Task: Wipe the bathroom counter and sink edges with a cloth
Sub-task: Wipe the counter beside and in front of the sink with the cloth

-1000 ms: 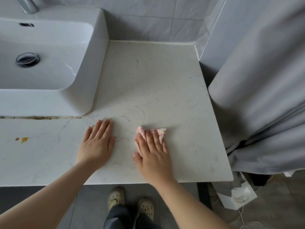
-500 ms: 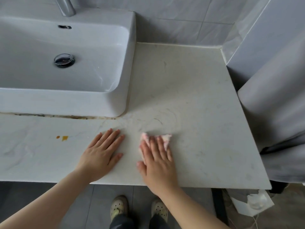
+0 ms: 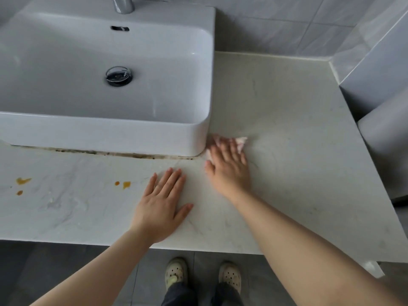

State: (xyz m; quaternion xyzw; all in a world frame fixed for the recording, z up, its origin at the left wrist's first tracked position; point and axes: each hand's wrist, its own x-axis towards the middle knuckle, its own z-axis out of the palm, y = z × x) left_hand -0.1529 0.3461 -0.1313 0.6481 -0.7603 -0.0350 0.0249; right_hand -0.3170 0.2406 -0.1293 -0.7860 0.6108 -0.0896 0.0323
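The right hand point(image 3: 228, 171) has swept the cloth point(image 3: 241, 141) up from the front part of the desk point(image 3: 287, 129) to the sink point(image 3: 205, 138). 1 second ago it pressed the cloth down about level with the left hand point(image 3: 162, 208), well short of the basin.

The right fingers point(image 3: 231, 146) now lie straight and close together on top of the cloth, pressing it flat rather than curling round it. The pink cloth shows past the fingertips and to their right. Its left end seems to touch the sink's rounded front corner, though blur there keeps me from being sure.

The left hand has stayed where it was, flat on the desk as a brace just left of the right thumb. Its fingers point(image 3: 170, 180) are straight and a little apart, holding nothing.

To my eye the wiping has gone over from the open desk to the seam where sink meets desk, so the sink edges are only now being started. A dark line of grime point(image 3: 123, 153) runs along the sink's foot, off to the left of the right fingers and ahead of the left fingertips. 4 orange spots point(image 3: 126, 184) sit left of the left fingers, 2 near and 2 well apart, all still unwiped. I would say much of the job is left on that side.
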